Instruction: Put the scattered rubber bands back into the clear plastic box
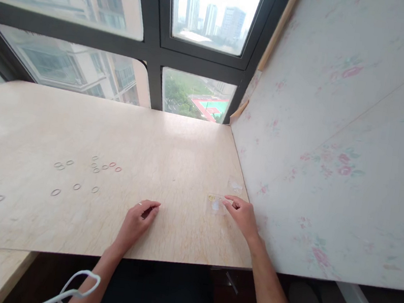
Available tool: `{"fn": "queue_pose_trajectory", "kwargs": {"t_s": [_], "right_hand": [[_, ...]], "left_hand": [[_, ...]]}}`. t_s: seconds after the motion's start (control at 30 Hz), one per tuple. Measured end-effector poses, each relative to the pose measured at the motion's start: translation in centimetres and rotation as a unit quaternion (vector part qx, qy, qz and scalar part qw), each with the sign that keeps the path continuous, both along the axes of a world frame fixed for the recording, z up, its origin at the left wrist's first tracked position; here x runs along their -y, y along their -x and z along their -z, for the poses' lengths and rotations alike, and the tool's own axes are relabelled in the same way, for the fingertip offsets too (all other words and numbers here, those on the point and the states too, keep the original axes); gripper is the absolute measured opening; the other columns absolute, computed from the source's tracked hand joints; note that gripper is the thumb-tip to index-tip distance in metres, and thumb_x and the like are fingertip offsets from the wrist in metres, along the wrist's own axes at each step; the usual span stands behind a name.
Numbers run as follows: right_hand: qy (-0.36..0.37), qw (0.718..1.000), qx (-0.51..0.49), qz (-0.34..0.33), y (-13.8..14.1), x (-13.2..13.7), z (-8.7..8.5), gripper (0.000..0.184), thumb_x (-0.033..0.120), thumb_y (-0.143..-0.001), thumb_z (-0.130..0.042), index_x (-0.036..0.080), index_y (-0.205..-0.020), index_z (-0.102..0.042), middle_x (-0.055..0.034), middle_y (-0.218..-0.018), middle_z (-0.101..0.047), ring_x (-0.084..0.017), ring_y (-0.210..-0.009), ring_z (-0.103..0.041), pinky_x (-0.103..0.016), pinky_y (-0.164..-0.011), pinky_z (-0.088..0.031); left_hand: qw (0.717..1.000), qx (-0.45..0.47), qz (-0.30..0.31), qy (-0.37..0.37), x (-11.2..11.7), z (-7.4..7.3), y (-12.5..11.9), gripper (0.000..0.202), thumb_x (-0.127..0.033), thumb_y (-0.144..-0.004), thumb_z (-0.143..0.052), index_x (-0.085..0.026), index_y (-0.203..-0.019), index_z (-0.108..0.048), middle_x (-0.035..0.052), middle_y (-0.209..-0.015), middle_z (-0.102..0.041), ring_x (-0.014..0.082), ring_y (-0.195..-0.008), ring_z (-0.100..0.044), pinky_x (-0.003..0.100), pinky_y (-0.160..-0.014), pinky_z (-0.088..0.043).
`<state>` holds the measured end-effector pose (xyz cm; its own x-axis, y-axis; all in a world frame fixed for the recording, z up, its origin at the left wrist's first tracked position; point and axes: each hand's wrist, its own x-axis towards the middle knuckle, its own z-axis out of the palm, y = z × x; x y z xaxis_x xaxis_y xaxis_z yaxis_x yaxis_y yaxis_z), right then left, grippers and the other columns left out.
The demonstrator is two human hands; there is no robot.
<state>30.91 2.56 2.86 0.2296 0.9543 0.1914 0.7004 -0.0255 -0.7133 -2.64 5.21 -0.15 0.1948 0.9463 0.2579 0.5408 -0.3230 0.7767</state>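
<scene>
My left hand [140,220] rests low over the marble-patterned counter, fingers curled in and thumb pressed to the index finger. Whatever is in that pinch, if anything, is hidden. Over to the right, my right hand [240,213] reaches to a small clear plastic packet [213,206], thumb and index finger bent in a pinch at its right side. What lies between those fingertips is too small to make out. Small yellowish round pieces [211,198] show in the packet. A second clear plastic piece [235,184] lies just behind the hand, near the wall.
Several thin dark rings [77,187] lie scattered on the left of the counter [178,158], with two red rings [112,164] among them. A floral wall [334,164] bounds the right side; window frames [199,59] stand behind. A white looped object [87,275] crosses my left forearm.
</scene>
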Motion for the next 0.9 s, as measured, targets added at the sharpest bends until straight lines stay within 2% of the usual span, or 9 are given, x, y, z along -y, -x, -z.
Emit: {"fn": "queue_pose_trajectory", "kwargs": {"t_s": [0.1,0.17,0.27,0.37,0.47,0.57,0.67,0.73,0.9], "right_hand": [[0.002,1.0,-0.012,0.015,-0.1,1.0,0.3,0.038,0.048,-0.084,-0.056,0.017,-0.093,-0.075,0.0046,-0.047,-0.045,-0.013,-0.046,-0.041,-0.025,-0.048,-0.033],[0.012,0.999,-0.032,0.037,-0.3,2.1,0.7,0.039,0.05,-0.085,-0.054,0.017,-0.093,-0.074,0.001,-0.054,-0.056,-0.015,-0.05,-0.049,-0.026,-0.05,-0.038],[0.027,0.995,-0.068,0.072,-0.6,3.9,1.4,0.04,0.051,-0.084,-0.054,0.017,-0.092,-0.073,-0.0065,-0.079,-0.072,-0.021,-0.07,-0.063,-0.029,-0.064,-0.048],[0.03,0.992,-0.089,0.079,-0.9,5.2,2.3,0.041,0.053,-0.082,-0.055,0.017,-0.092,-0.073,-0.0092,-0.092,-0.074,-0.024,-0.08,-0.067,-0.031,-0.072,-0.052],[0.032,0.99,-0.105,0.084,-1.2,5.6,2.9,0.043,0.056,-0.08,-0.056,0.018,-0.092,-0.073,-0.0095,-0.096,-0.074,-0.026,-0.086,-0.068,-0.032,-0.074,-0.054],[0.034,0.989,-0.11,0.094,-1.5,5.6,3.4,0.046,0.059,-0.077,-0.058,0.017,-0.092,-0.072,-0.0095,-0.098,-0.074,-0.026,-0.09,-0.068,-0.031,-0.075,-0.055],[0.048,0.988,-0.101,0.107,-1.8,5.7,3.7,0.052,0.061,-0.075,-0.058,0.018,-0.099,-0.071,-0.0082,-0.099,-0.074,-0.026,-0.09,-0.069,-0.027,-0.072,-0.055],[0.065,0.987,-0.091,0.118,-2.0,5.7,3.8,0.057,0.064,-0.073,-0.057,0.019,-0.103,-0.07,-0.0077,-0.101,-0.074,-0.026,-0.093,-0.068,-0.026,-0.07,-0.055],[0.121,0.982,-0.044,0.139,-2.2,5.4,3.6,0.062,0.07,-0.069,-0.052,0.021,-0.103,-0.07,-0.0076,-0.11,-0.071,-0.03,-0.102,-0.065,-0.032,-0.074,-0.055]], "left_hand": [[1.0,0.016,-0.003,0.004,0.1,0.0,-0.1,0.02,-0.033,-0.085,-0.054,-0.02,-0.089,-0.068,0.0048,-0.089,-0.072,0.0195,-0.081,-0.066,0.031,-0.073,-0.053],[0.999,0.043,-0.021,0.016,0.3,-0.2,0.1,0.02,-0.033,-0.085,-0.055,-0.02,-0.089,-0.069,0.0046,-0.088,-0.072,0.019,-0.08,-0.067,0.03,-0.071,-0.053],[0.992,0.087,-0.09,0.026,0.2,-0.6,0.9,0.022,-0.036,-0.082,-0.058,-0.019,-0.089,-0.069,0.0047,-0.085,-0.072,0.0183,-0.075,-0.066,0.028,-0.067,-0.053],[0.976,0.115,-0.187,0.008,-1.1,-1.6,2.9,0.027,-0.04,-0.079,-0.06,-0.017,-0.09,-0.07,0.0053,-0.084,-0.071,0.0178,-0.07,-0.065,0.029,-0.065,-0.054],[0.949,0.114,-0.294,-0.017,-3.8,-3.0,6.2,0.032,-0.041,-0.077,-0.059,-0.015,-0.094,-0.07,0.0038,-0.075,-0.068,0.0171,-0.063,-0.063,0.029,-0.062,-0.053],[0.933,0.045,-0.358,-0.002,-7.3,-4.3,10.6,0.034,-0.038,-0.076,-0.056,-0.015,-0.096,-0.07,0.0011,-0.06,-0.062,0.02,-0.064,-0.065,0.028,-0.061,-0.051],[0.926,-0.084,-0.367,0.024,-10.5,-5.2,15.6,0.036,-0.032,-0.075,-0.053,-0.013,-0.101,-0.069,0.0073,-0.086,-0.07,0.0197,-0.07,-0.065,0.031,-0.073,-0.051],[0.922,-0.181,-0.337,0.056,-12.0,-5.6,18.8,0.037,-0.029,-0.074,-0.052,-0.011,-0.102,-0.068,0.0103,-0.097,-0.07,0.0208,-0.079,-0.066,0.03,-0.079,-0.049],[0.905,-0.24,-0.333,0.114,-13.7,-6.2,25.3,0.027,-0.026,-0.067,-0.057,-0.016,-0.085,-0.073,0.009,-0.09,-0.072,0.0261,-0.089,-0.065,0.03,-0.079,-0.048]]}}
